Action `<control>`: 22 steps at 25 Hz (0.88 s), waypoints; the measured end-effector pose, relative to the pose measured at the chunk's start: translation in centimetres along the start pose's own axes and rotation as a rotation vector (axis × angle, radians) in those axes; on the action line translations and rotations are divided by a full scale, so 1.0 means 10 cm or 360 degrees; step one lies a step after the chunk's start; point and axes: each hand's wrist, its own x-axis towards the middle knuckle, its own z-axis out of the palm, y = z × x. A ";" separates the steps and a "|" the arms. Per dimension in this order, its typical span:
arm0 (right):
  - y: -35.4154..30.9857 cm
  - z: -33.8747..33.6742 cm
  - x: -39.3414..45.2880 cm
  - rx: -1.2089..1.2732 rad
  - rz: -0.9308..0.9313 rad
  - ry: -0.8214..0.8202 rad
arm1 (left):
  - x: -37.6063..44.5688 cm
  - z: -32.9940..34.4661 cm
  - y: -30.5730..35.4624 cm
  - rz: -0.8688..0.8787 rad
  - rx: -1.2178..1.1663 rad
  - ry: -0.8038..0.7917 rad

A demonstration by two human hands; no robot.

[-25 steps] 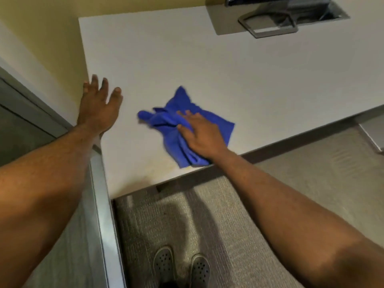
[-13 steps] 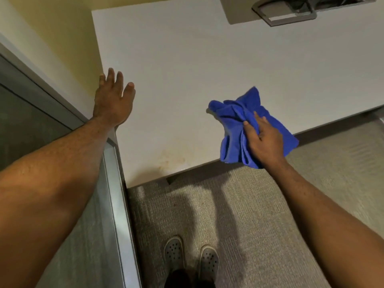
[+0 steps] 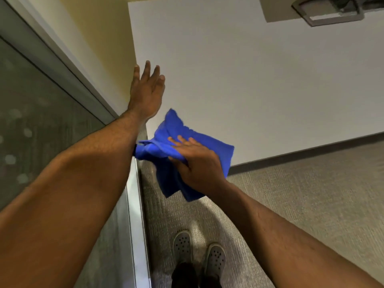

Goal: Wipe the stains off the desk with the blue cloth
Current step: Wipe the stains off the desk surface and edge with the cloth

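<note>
The white desk [image 3: 259, 80] fills the upper right of the head view. My right hand [image 3: 197, 163] presses the crumpled blue cloth [image 3: 176, 132] onto the desk's near left corner, with part of the cloth hanging over the front edge. My left hand [image 3: 146, 94] lies flat with fingers spread on the desk's left edge, beside the wall, holding nothing. The cloth and my hand hide the desk surface at that corner.
A grey monitor stand [image 3: 328, 13] sits at the desk's far right. A yellow wall [image 3: 99, 38] and a glass partition with a metal frame [image 3: 133, 204] run along the left. Grey carpet [image 3: 301, 194] lies below, with my shoes [image 3: 199, 252] on it.
My right hand has swept the blue cloth from the desk's front edge further right back to the near left corner. The camera view shifted left; my left hand stayed flat on the desk edge.
</note>
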 end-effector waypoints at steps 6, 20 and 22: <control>-0.31 0.19 0.43 -0.0255 -0.0410 -0.0585 | 0.10 -0.07 -0.11 0.0059 0.0308 -0.0254; -0.22 0.17 -0.03 -0.1132 -0.1493 -0.1147 | -0.04 -0.09 -0.07 0.0103 0.0287 -0.0103; 0.07 -0.06 -0.07 -0.1209 -0.1486 -0.1104 | -0.04 -0.09 -0.07 0.0124 0.0302 -0.0096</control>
